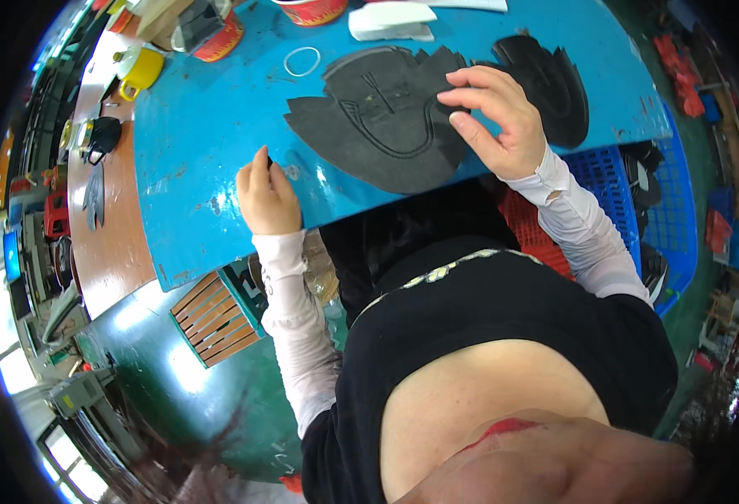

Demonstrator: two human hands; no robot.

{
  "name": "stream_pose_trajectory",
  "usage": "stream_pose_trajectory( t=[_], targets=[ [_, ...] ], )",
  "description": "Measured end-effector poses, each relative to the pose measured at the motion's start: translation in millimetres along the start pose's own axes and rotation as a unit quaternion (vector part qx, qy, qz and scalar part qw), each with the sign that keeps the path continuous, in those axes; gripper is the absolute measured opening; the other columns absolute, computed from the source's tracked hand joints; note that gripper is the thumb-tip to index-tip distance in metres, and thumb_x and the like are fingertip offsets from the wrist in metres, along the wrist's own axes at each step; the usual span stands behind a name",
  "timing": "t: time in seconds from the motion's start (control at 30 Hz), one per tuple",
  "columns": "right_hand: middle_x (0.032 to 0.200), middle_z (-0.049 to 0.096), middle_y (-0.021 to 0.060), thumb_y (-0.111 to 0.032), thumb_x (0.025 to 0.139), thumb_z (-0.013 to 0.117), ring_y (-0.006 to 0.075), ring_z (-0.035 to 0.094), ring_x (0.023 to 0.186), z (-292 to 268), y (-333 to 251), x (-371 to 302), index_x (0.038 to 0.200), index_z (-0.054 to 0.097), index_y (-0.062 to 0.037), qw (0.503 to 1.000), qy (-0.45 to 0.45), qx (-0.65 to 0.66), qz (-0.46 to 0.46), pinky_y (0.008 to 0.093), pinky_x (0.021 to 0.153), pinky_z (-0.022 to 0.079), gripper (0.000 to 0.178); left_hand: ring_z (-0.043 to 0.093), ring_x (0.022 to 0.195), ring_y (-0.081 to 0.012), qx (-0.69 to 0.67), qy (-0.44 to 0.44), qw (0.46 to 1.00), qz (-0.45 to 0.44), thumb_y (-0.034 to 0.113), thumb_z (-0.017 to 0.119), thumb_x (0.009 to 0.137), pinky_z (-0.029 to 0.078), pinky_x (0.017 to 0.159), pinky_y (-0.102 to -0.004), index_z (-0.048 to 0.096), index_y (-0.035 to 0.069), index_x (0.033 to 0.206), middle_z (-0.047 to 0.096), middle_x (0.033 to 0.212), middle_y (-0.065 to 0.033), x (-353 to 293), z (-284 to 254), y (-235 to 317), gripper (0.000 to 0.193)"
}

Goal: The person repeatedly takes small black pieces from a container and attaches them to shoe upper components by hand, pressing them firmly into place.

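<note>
Person's chest (487, 374), right hand (500, 118) at black cutouts (386, 160), left hand (269, 197) over table (193, 143), grips unclear

a shiny green floor (235, 403) spreads under a blue table (193, 151), with a brown table (122, 260) just beside it on the left. a slatted wooden stool (218, 321) stands below. bright windows (18, 372) show at far left; white glare marks the floor.
</note>
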State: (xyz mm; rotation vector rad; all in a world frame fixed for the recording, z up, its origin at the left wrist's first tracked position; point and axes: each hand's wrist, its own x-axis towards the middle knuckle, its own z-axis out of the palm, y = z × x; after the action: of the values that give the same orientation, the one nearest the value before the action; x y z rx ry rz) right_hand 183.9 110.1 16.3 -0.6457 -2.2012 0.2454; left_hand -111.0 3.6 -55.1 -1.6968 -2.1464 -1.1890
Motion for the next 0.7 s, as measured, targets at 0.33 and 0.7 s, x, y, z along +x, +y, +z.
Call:
stream_pose_trajectory(
  t=[0.33,0.7],
  targets=[
    [0.094,0.069,0.0113,-0.034,0.083,0.064,0.0297,0.066,0.093,44.7,131.7,183.2,0.106,0.066,-0.0163,0.974,-0.061,-0.21,-0.065,0.0419,0.078,0.052,0.029,0.056,0.08,-0.0304,0.033,0.122,0.992,-0.013,0.001,0.058,0.087,0.046,0.071,-0.0384,0.063,0.0,0.114,0.057,0.092,-0.0166,-5.8,9.7,-4.6,0.028],
    [0.109,0.069,0.0028,-0.023,0.083,0.064,0.0237,0.065,0.103,85.0,182.9,228.8,0.112,0.068,-0.0241,0.894,-0.264,-0.296,0.21,0.0386,0.092,0.048,0.029,0.062,0.092,-0.0252,-0.178,0.124,0.953,-0.212,-0.003,0.054,0.09,0.05,0.077,-0.0328,0.068,0.002,0.109,0.063,0.106,-0.015,-8.9,6.0,-10.1,0.024]
  ],
)
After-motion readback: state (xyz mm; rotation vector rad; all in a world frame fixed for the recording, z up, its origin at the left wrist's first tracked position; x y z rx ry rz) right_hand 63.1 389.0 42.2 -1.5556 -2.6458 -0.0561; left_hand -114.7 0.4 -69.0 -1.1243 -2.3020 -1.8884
